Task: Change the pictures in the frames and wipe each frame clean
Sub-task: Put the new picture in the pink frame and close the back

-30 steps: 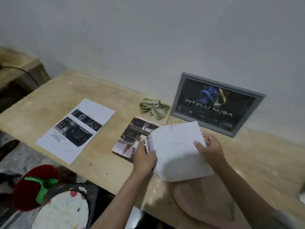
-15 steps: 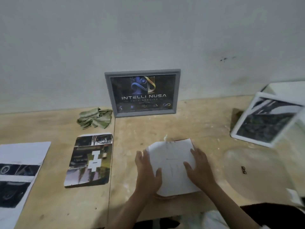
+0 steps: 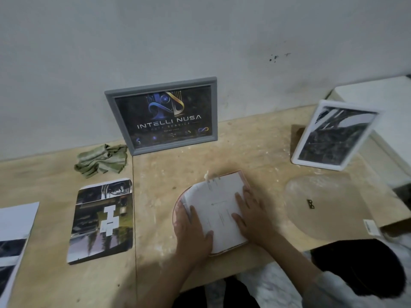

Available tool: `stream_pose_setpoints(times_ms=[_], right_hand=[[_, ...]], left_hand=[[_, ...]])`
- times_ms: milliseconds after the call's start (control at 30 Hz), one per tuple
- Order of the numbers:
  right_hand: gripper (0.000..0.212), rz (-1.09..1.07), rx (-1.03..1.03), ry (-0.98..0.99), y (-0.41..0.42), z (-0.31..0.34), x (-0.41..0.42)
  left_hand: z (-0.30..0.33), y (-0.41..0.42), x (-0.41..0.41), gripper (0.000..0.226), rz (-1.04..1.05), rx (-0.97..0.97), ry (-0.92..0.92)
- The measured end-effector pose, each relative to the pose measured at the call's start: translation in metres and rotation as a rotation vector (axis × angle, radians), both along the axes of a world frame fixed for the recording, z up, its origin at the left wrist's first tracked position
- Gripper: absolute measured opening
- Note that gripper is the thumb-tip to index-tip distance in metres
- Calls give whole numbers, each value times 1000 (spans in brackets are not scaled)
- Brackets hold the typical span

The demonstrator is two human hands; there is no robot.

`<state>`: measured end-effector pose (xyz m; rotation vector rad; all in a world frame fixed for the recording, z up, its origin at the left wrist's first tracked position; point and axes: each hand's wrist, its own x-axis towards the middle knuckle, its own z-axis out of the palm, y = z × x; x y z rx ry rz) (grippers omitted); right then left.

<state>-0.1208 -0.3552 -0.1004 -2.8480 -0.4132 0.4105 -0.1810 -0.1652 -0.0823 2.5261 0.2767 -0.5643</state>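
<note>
A white sheet (image 3: pixel 219 205) lies face down on a reddish-rimmed frame (image 3: pixel 178 201) near the table's front edge. My left hand (image 3: pixel 191 232) lies flat on the sheet's left side, and my right hand (image 3: pixel 251 215) presses flat on its right side. A grey frame (image 3: pixel 163 115) with a dark "INTELLI NUSA" picture leans on the wall behind. A white frame (image 3: pixel 333 135) with a dark picture stands tilted at the right. A loose printed picture (image 3: pixel 102 220) lies to the left. A green cloth (image 3: pixel 101 160) sits crumpled by the grey frame.
A clear rounded pane (image 3: pixel 329 207) with a small black clip lies right of my hands. A printed paper sheet (image 3: pixel 13 236) lies at the far left. A white block (image 3: pixel 382 103) stands at the far right of the wooden table (image 3: pixel 244 152).
The sheet, held up in both hands a second ago, now lies on the rounded frame under flat palms. The view has swung right and now shows the white frame and clear pane.
</note>
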Motion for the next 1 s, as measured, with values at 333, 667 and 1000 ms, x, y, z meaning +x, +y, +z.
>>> stream_pose_setpoints(times_ms=[333,667,1000], right_hand=[[63,27,127,-1,-51,13,1],[63,-250,190,-129,-227,24,10],[52,-531,44,15,-295,24,22]], left_hand=[[10,-56,8,78,181,61,-185],[36,-232,25,34,257,-295,-262],[12,-290,51,34,324,-224,-188]])
